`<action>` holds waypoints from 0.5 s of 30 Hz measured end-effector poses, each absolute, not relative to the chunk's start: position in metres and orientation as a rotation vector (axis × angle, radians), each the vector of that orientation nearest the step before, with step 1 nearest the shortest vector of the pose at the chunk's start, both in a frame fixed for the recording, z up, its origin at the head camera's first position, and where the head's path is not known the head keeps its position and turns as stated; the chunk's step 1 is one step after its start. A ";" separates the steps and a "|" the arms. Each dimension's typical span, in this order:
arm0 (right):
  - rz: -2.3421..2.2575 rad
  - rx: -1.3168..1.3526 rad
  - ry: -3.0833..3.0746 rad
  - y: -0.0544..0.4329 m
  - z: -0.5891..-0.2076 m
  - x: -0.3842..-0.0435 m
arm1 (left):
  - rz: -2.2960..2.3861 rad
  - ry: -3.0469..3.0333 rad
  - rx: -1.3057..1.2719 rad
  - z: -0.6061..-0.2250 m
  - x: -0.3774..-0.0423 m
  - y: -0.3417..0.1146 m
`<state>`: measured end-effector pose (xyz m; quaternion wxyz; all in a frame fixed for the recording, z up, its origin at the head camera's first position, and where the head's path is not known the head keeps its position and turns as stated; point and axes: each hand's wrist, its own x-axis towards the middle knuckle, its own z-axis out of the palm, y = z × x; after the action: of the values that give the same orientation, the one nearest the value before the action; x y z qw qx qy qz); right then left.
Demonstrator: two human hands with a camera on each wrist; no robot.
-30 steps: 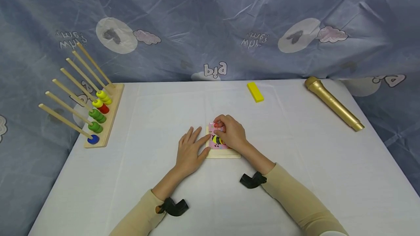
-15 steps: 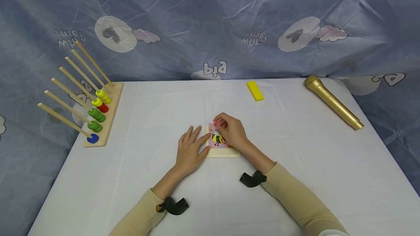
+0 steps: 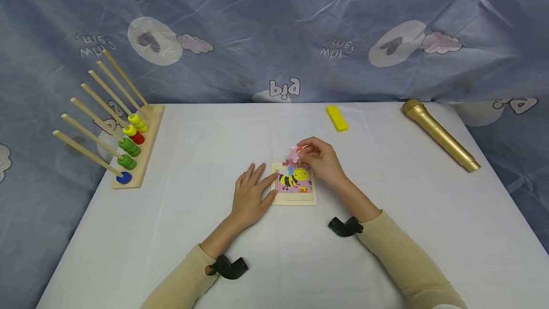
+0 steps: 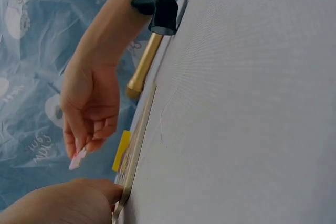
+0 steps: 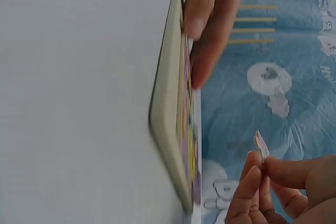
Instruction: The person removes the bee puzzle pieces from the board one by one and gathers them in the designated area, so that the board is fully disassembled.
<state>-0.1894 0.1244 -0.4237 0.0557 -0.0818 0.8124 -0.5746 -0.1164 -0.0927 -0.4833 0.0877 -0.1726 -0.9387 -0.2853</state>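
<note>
A small jigsaw puzzle [image 3: 296, 199] with a bee picture lies in a pale wooden frame at the middle of the table. My right hand [image 3: 322, 160] pinches a pink puzzle piece [image 3: 294, 154] between thumb and fingertips, over the far edge of the frame. Both wrist views show this piece [image 4: 78, 159] raised off the board. At the frame's left side, my left hand [image 3: 252, 198] lies flat with fingers spread, its thumb and index fingertip on the border. The right wrist view shows those fingers [image 5: 205, 69] along the board's edge.
A wooden peg abacus [image 3: 147, 149] with coloured beads stands at the far left. Toward the back lies a yellow block [image 3: 337, 118], and a gold toy microphone [image 3: 442, 135] rests at the right. Behind the white table [image 3: 206, 142] hangs a blue patterned cloth [image 3: 240, 27].
My right hand has moved up and right, lifting the pink piece away from the puzzle, so more of the bee picture shows. The left hand has stayed at the frame.
</note>
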 end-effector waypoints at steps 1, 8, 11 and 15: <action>-1.739 -0.241 2.477 0.130 -0.423 -0.191 | -0.846 -2.792 -0.515 -0.483 -0.116 -0.093; -1.677 -0.146 2.567 0.172 -0.418 -0.195 | -0.835 -2.790 -0.518 -0.483 -0.117 -0.093; -1.652 -0.112 2.595 0.185 -0.419 -0.195 | -0.844 -2.790 -0.515 -0.483 -0.117 -0.093; -1.600 -0.076 2.638 0.199 -0.425 -0.195 | -0.852 -2.790 -0.512 -0.482 -0.116 -0.093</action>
<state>-0.1952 0.1986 -0.4248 0.0275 -0.0246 0.8544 -0.5183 -0.1156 -0.0929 -0.4823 0.0899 -0.1721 -0.9382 -0.2866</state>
